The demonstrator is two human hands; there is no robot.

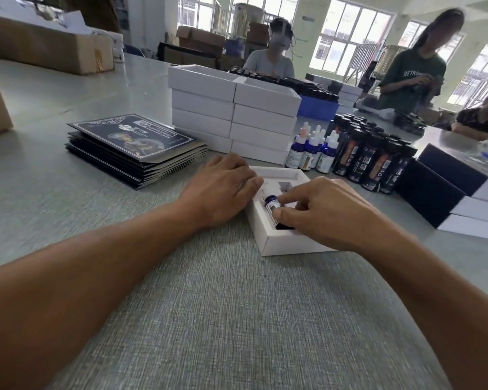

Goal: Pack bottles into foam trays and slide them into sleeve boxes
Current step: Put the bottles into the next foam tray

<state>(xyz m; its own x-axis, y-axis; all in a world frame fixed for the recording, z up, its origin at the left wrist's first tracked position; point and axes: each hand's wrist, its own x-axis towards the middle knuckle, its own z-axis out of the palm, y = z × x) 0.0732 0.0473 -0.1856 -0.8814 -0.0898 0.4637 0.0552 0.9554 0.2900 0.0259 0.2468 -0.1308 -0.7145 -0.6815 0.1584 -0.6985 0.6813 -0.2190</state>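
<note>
A white foam tray (276, 240) lies on the table in front of me. A small blue dropper bottle (271, 202) lies on its side in a slot of the tray. My right hand (324, 212) presses on this bottle with thumb and forefinger and covers the tray's right half. My left hand (220, 190) rests flat on the table, fingertips against the tray's left edge. Several upright blue dropper bottles (310, 150) and dark labelled bottles (369, 156) stand behind the tray. Flat dark sleeve boxes (133, 147) are stacked at the left.
White trays (231, 114) are stacked behind the work spot. Dark sleeved boxes (451, 192) lie at the right. Cardboard boxes (45, 49) stand at the far left. Three people are at the far side of the grey table (209, 305).
</note>
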